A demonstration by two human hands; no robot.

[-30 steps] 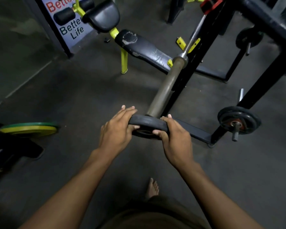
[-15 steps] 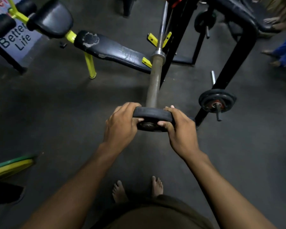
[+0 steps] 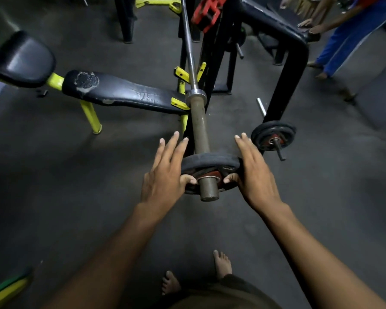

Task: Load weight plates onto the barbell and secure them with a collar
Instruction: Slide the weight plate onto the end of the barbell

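A small black weight plate [image 3: 210,160] sits on the barbell's brown sleeve [image 3: 198,126], whose end [image 3: 208,188] sticks out through the plate's hole towards me. My left hand [image 3: 165,175] presses the plate's left side, thumb on its near face and fingers stretched out straight. My right hand [image 3: 254,172] does the same on the right side. The barbell's thin steel shaft [image 3: 188,47] runs away across the black rack. A red collar [image 3: 206,12] hangs at the top by the rack.
A black bench with yellow legs [image 3: 120,92] lies to the left of the bar. Another small plate [image 3: 273,136] sits on a rack peg at the right. A green-yellow plate [image 3: 5,288] shows at bottom left. A person in blue [image 3: 348,36] stands at top right. My bare feet are below.
The plate has gone onto the sleeve, whose end now pokes out towards me. My fingers have straightened from a curled grip to flat against the plate's sides. The view has moved closer.
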